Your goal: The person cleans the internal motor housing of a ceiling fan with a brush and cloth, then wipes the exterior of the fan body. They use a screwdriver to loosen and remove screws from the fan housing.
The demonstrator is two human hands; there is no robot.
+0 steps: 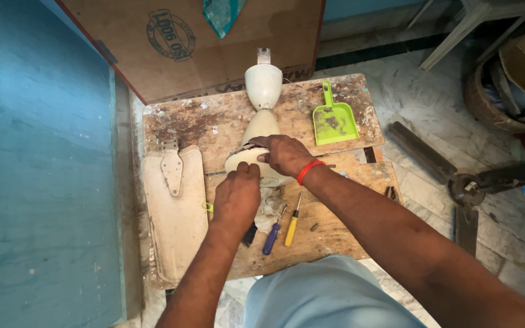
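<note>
Both hands are working on a cream fan motor housing (pixel 261 130) lying at the middle of the worn wooden table (pixel 214 121). The left hand (pixel 236 195) is pressing down on the near rim of the housing, fingers curled closed against its edge. The right hand (pixel 285 155), a red band (pixel 309 171) at its wrist, is lying over the housing's right side, fingers bent and gripping it. A cream fan blade (pixel 174 212) is lying along the table's left edge. Two screwdrivers, blue-handled (pixel 272 235) and yellow-handled (pixel 291 226), are resting just beside the left hand. A green dustpan (pixel 334 120) is sitting further back, right of the housing
</note>
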